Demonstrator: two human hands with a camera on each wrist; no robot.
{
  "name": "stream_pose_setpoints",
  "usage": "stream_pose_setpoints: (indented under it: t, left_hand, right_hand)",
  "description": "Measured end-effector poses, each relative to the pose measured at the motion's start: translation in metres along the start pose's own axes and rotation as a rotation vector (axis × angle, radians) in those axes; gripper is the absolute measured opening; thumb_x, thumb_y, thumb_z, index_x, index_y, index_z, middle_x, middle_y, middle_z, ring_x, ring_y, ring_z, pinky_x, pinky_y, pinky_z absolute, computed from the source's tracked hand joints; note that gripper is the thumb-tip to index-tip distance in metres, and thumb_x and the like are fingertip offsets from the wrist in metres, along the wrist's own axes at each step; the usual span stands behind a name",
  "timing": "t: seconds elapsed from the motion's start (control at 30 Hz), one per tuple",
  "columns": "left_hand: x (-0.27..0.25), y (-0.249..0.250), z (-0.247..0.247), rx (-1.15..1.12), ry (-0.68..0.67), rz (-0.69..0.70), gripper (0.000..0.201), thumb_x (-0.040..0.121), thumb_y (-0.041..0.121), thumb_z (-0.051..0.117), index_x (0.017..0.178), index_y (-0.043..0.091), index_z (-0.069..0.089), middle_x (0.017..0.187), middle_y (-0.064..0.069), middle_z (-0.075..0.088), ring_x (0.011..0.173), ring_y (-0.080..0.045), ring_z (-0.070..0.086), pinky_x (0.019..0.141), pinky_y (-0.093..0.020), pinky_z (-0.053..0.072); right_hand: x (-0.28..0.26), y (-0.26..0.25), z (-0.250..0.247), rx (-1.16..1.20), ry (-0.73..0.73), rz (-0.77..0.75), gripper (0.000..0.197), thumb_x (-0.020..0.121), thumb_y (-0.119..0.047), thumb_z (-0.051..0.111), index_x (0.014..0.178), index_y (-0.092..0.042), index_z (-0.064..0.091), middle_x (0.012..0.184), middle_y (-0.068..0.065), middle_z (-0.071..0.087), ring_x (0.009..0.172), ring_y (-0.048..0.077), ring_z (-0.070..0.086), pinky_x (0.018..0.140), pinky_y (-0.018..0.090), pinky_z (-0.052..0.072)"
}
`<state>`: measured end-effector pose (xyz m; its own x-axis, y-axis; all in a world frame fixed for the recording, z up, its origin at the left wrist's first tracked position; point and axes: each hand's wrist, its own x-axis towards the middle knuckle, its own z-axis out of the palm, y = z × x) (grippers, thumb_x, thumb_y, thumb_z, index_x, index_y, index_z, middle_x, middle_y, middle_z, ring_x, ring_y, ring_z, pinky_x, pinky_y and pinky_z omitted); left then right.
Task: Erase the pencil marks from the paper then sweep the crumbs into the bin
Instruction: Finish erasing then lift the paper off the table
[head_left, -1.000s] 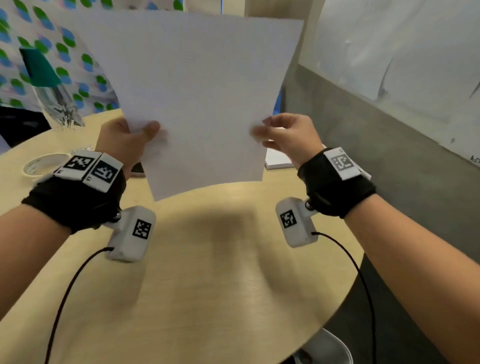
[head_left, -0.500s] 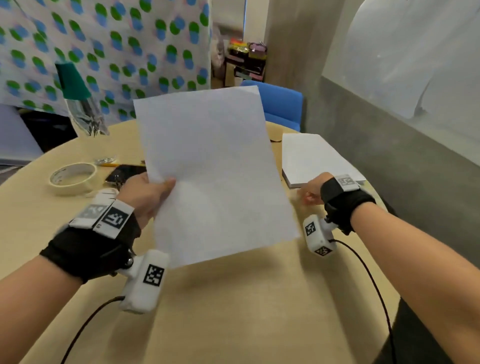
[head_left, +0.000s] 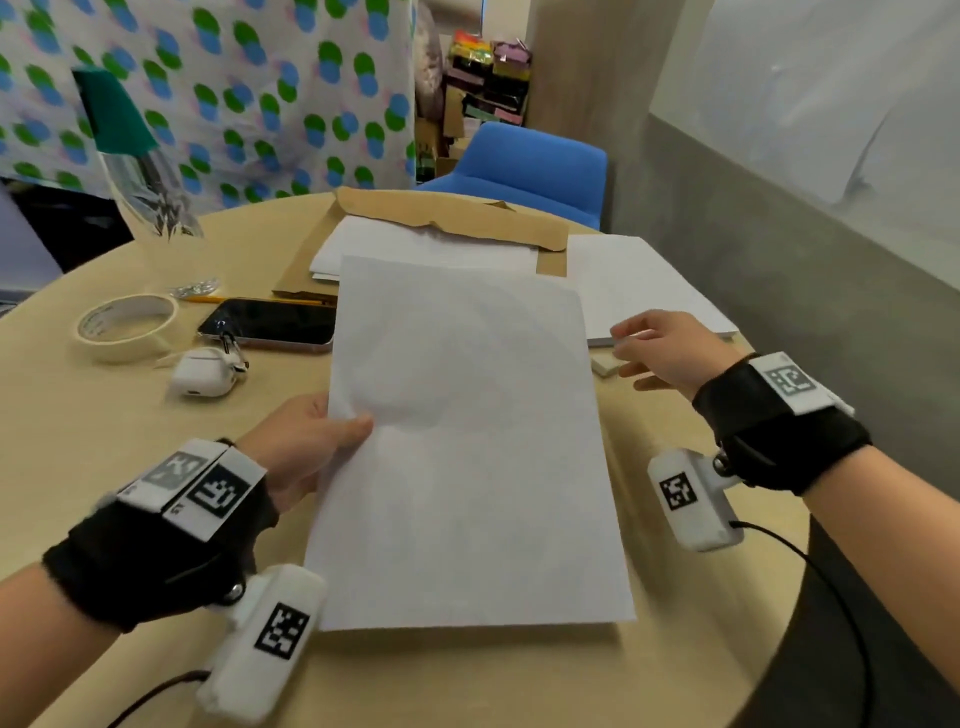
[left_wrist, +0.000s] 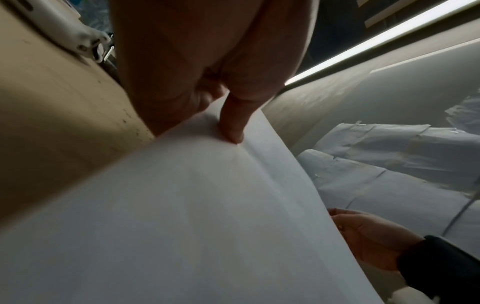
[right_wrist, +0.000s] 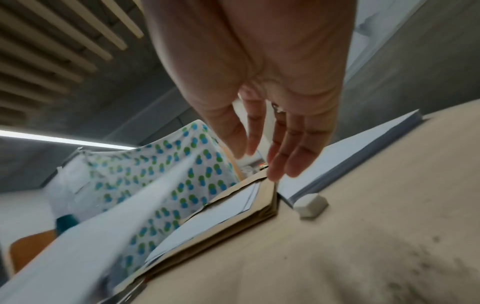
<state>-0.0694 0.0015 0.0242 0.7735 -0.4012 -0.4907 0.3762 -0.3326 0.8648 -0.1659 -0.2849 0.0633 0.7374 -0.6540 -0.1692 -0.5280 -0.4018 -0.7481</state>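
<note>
**Operator:** Pinching the paper at its left edge, my left hand has the thumb on top and the fingers beneath; the sheet hangs low over the round table, its near edge just above the wood. I hold it by one side so it can settle flat in front of me.

**Observer:** And the right hand?

**Operator:** Released, fingers straight and loosely spread, grasping nothing. It hovers just beside the sheet's right edge, over the eraser, which lies on the table against the corner of a white paper stack. I judge the hand is placed there to take the eraser next.

**Observer:** Are pencil marks visible?

**Operator:** Only faint grey traces near the sheet's upper middle; too dim to say more. No bin is in view.

**Observer:** What else occupies the table?

**Operator:** To the left: a roll of tape, a phone, an earbud case. Beyond the sheet: a torn brown envelope holding more white pages. All lie apart from the working area, so I judge rubbing should not disturb them.
</note>
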Motion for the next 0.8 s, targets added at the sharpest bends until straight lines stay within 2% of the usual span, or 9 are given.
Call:
stream_pose_setpoints:
  t: [0.07,0.2,0.33,0.4,0.5,0.57,0.63,0.73,0.8]
  left_hand:
    - [-0.005,-0.005,-0.003,0.035,0.004,-0.020,0.023,0.094,0.009,0.051,0.116,0.014,0.054,0.094,-0.004,0.066,0.083,-0.023,0.063,0.061,-0.033,0.047]
    - [-0.011,-0.012,-0.009,0.115,0.023,-0.052,0.033,0.094,0.001,0.048,0.126,0.009,0.051,0.102,-0.009,0.065,0.084,-0.025,0.062,0.064,-0.033,0.048]
    - [-0.012,-0.014,-0.008,0.272,0.048,-0.073,0.042,0.091,-0.004,0.051,0.131,0.007,0.047,0.118,-0.013,0.062,0.101,-0.032,0.060,0.087,-0.040,0.048]
    - [-0.013,-0.011,-0.009,0.384,0.075,-0.061,0.050,0.088,-0.002,0.057,0.135,0.006,0.042,0.124,-0.013,0.059,0.104,-0.030,0.058,0.092,-0.039,0.046]
    - [-0.018,-0.005,-0.011,0.549,0.080,-0.057,0.074,0.086,0.008,0.062,0.147,0.013,0.020,0.135,-0.014,0.051,0.116,-0.030,0.054,0.101,-0.042,0.042]
    - [-0.025,-0.001,-0.012,0.791,0.102,-0.007,0.087,0.087,0.019,0.063,0.150,0.015,0.003,0.146,-0.014,0.036,0.129,-0.029,0.043,0.105,-0.039,0.036]
    - [-0.033,0.001,-0.008,1.056,0.101,0.100,0.093,0.085,0.031,0.063,0.149,0.019,-0.003,0.153,-0.011,0.017,0.137,-0.028,0.029,0.108,-0.037,0.030]
    - [-0.042,0.001,0.011,1.247,-0.054,0.238,0.090,0.082,0.042,0.064,0.149,0.028,0.006,0.154,0.002,0.003,0.140,-0.023,0.016,0.111,-0.035,0.027]
    - [-0.041,-0.001,0.030,1.284,-0.187,0.271,0.090,0.080,0.046,0.065,0.148,0.030,0.010,0.154,0.008,-0.001,0.142,-0.019,0.011,0.112,-0.034,0.025]
  right_hand:
    - [-0.003,0.001,0.001,-0.089,-0.019,-0.012,0.015,0.092,-0.014,0.054,0.106,-0.012,0.059,0.102,0.007,0.059,0.095,0.020,0.057,0.068,0.025,0.048]
    - [0.023,0.005,0.004,-0.251,-0.025,0.060,0.019,0.091,-0.017,0.057,0.108,-0.009,0.061,0.106,0.010,0.061,0.098,0.023,0.058,0.078,0.031,0.049]
    - [0.056,0.010,0.013,-0.483,-0.070,0.118,0.037,0.086,-0.032,0.062,0.113,-0.007,0.059,0.107,0.013,0.065,0.098,0.030,0.063,0.091,0.042,0.051]
    - [0.065,0.010,0.021,-0.611,-0.066,0.103,0.041,0.082,-0.038,0.065,0.108,-0.007,0.061,0.098,0.013,0.066,0.090,0.031,0.063,0.084,0.036,0.051]
    - [0.065,0.005,0.027,-0.712,-0.024,0.084,0.028,0.081,-0.029,0.068,0.088,-0.004,0.060,0.075,0.010,0.059,0.071,0.027,0.057,0.067,0.030,0.043]
    - [0.064,0.001,0.024,-0.675,-0.016,0.080,0.028,0.081,-0.028,0.070,0.087,-0.004,0.057,0.082,0.012,0.063,0.074,0.029,0.061,0.070,0.033,0.049]
    - [0.056,-0.006,0.020,-0.466,-0.038,0.073,0.029,0.080,-0.026,0.072,0.096,-0.005,0.060,0.092,0.013,0.068,0.078,0.028,0.067,0.077,0.037,0.055]
    - [0.020,-0.021,0.019,-0.134,-0.186,0.030,0.027,0.078,-0.018,0.074,0.099,-0.011,0.058,0.087,0.009,0.067,0.065,0.016,0.067,0.060,0.025,0.055]
    - [-0.010,-0.027,0.021,-0.048,-0.353,0.003,0.023,0.078,-0.016,0.073,0.098,-0.013,0.062,0.084,0.007,0.067,0.058,0.010,0.067,0.052,0.018,0.053]
